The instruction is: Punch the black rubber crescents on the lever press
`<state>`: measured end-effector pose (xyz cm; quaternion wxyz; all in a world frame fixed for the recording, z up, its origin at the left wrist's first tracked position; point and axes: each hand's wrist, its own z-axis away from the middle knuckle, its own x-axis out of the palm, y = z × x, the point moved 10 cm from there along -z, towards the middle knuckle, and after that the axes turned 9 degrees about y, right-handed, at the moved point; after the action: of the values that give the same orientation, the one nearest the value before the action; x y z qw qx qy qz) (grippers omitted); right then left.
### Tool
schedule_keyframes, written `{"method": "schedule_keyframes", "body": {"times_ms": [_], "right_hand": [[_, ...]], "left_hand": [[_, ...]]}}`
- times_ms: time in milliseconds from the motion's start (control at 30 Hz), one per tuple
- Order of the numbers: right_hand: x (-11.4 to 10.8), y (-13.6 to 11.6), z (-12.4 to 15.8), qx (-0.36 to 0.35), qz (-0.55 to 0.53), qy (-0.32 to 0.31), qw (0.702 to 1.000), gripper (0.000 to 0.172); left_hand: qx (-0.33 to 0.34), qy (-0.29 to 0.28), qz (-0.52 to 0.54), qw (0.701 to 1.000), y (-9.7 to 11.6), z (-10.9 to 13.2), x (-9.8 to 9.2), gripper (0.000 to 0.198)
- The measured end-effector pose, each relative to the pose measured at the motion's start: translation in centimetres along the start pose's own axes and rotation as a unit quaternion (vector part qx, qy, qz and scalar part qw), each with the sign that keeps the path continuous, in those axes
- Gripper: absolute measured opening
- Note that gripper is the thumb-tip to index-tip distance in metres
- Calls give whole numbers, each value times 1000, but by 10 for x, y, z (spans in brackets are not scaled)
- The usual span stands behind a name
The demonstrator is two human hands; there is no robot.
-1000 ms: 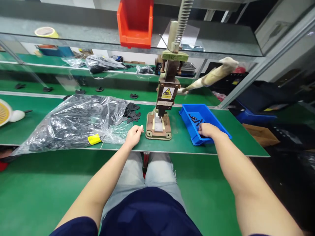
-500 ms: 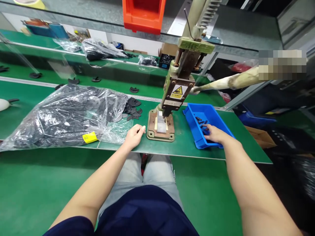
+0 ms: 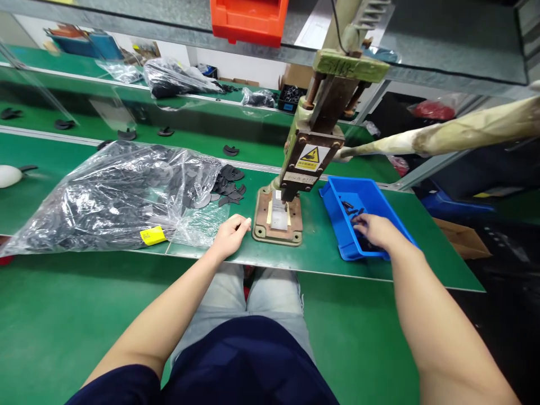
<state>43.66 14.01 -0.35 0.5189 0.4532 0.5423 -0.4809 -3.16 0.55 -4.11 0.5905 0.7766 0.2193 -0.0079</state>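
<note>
My left hand [image 3: 232, 235] rests near the bench's front edge, just left of the base of a hand press [image 3: 260, 232]. Its fingers are curled closed, and whatever they may hold is hidden. Inside a blue bin [image 3: 382, 197] on the right, my right hand [image 3: 375, 229] reaches down with its fingers pinched at a small black part [image 3: 358, 212]. Other small dark parts [image 3: 348, 206] lie in the bin around the fingertips. A pale metal fixture block [image 3: 279, 218] sits on the press base beneath the ram.
A clear plastic bag [image 3: 101, 197] of flat black curved pieces covers the left bench, several pieces [image 3: 230, 188] spilling from its mouth. The press lever [image 3: 442, 132] extends right at height. An orange bin [image 3: 248, 25] sits on the overhead shelf. Behind, a green strip [image 3: 198, 143] carries scattered black pieces.
My right hand's fingers have drawn from spread to closer together within the blue bin. My left hand stays by the press base. The view has shifted slightly.
</note>
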Motion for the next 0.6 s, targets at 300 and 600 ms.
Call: {"method": "schedule_keyframes", "body": {"times_ms": [300, 600], "right_hand": [[-74, -20, 84, 100, -303, 330, 888, 34], [16, -211, 138, 68, -707, 140, 690, 32]], "left_hand": [[26, 34, 11, 999, 1, 1, -8, 44], [171, -66, 51, 982, 105, 58, 15, 33]]}}
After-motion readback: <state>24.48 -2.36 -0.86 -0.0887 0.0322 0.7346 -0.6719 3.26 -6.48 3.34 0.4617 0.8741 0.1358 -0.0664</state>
